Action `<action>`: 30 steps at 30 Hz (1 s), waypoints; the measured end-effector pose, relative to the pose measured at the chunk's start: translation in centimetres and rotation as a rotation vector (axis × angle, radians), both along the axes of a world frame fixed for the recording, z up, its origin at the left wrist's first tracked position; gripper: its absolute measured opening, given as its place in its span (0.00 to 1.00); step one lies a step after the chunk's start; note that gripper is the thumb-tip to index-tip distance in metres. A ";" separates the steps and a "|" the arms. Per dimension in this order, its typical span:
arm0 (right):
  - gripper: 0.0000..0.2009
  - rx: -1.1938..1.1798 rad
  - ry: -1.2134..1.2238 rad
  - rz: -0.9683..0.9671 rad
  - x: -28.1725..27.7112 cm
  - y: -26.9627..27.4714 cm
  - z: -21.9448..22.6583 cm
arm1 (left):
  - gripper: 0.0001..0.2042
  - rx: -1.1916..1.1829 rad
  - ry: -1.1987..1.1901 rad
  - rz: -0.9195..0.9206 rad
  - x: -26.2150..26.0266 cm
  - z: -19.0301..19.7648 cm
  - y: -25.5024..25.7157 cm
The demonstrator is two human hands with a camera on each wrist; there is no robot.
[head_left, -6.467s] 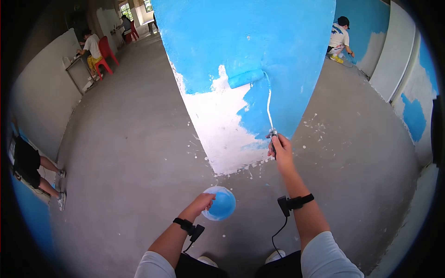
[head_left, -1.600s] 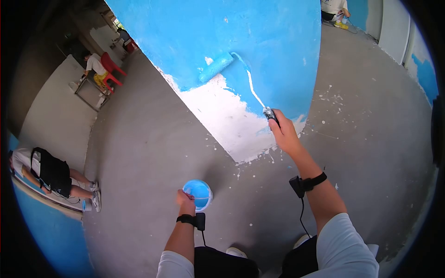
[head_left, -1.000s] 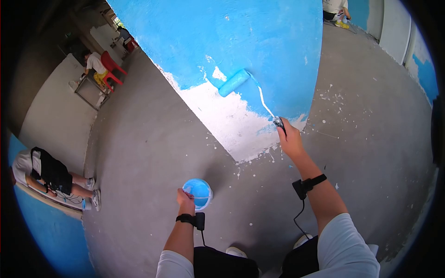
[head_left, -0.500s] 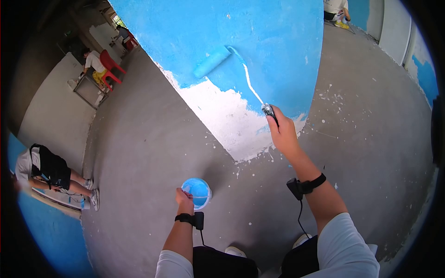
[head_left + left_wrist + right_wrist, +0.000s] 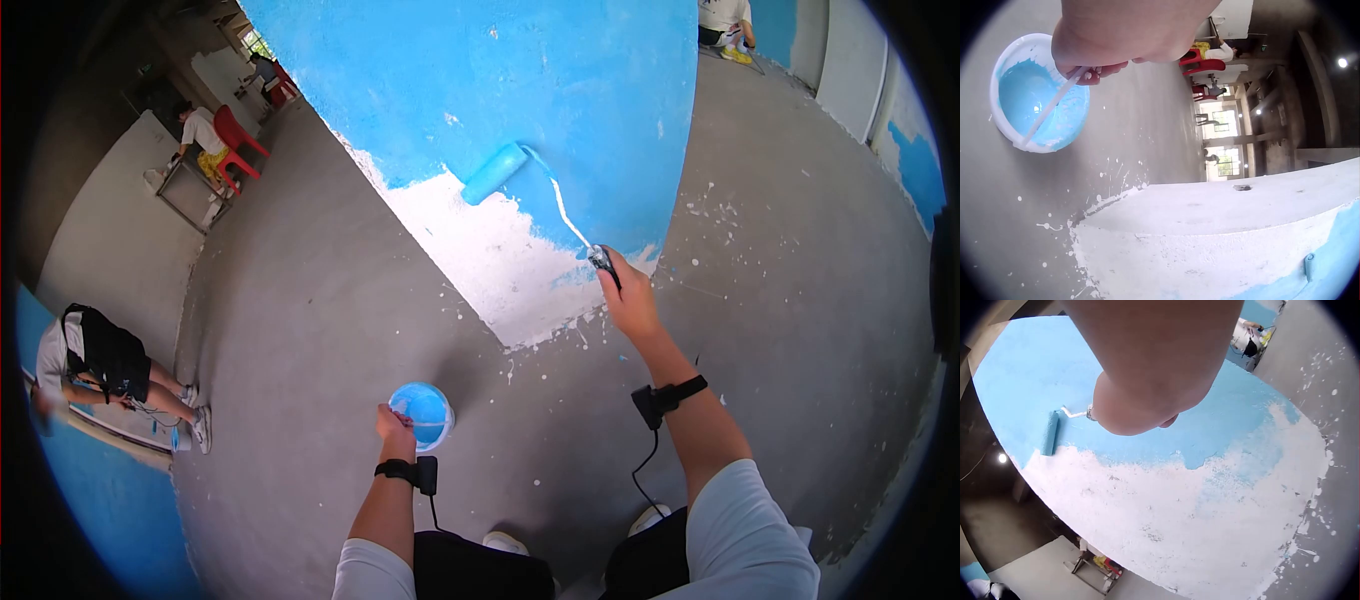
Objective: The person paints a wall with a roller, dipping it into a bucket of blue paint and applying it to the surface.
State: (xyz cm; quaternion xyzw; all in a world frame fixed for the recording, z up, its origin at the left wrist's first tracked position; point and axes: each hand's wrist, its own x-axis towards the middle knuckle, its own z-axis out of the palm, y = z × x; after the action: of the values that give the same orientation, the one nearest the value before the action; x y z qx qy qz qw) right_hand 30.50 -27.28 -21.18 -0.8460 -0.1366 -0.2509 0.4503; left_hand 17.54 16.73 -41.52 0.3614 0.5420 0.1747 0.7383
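My right hand (image 5: pixel 628 295) grips the dark handle of a paint roller, whose blue sleeve (image 5: pixel 494 174) lies on the column face (image 5: pixel 480 250) where blue paint meets white. In the right wrist view the roller (image 5: pixel 1050 433) touches the wall left of my right hand (image 5: pixel 1141 403); the handle is mostly hidden behind the hand. My left hand (image 5: pixel 394 428) holds the thin handle of a white bucket (image 5: pixel 447 412) with blue paint in it. The left wrist view shows my left hand (image 5: pixel 1094 62) with fingers curled round the white handle (image 5: pixel 1054 106) across the bucket (image 5: pixel 1005 119).
Grey floor (image 5: pixel 300 300) with white paint splatters surrounds the column. One person (image 5: pixel 110 355) bends by the left wall, another (image 5: pixel 725 20) squats at upper right. Seated people and red chairs (image 5: pixel 236 140) are at upper left, beside a small table (image 5: pixel 190 195).
Since several seconds ago, blue covers more of the column's left part, and the view has turned. In the last half second the roller and right hand moved down and right; the left hand still holds the bucket.
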 end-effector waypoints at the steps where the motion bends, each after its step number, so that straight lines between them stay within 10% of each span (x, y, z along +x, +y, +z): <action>1: 0.15 0.041 -0.011 0.027 -0.1 0.6 1.1 | 0.09 -0.002 0.010 0.007 0.1 0.2 -0.1; 22: 0.15 -0.044 0.060 0.135 -0.5 2.8 9.4 | 0.08 0.025 -0.009 -0.025 0.1 -0.8 0.4; 30: 0.13 0.043 0.036 0.088 0.1 4.0 3.3 | 0.07 0.019 0.014 -0.013 0.0 0.3 -0.2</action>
State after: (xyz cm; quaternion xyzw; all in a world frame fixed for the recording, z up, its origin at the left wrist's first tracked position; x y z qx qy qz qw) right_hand 30.60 -23.30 -17.85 -0.8338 -0.1600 -0.2183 0.4811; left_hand 17.50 16.55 -41.25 0.3733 0.5431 0.1724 0.7321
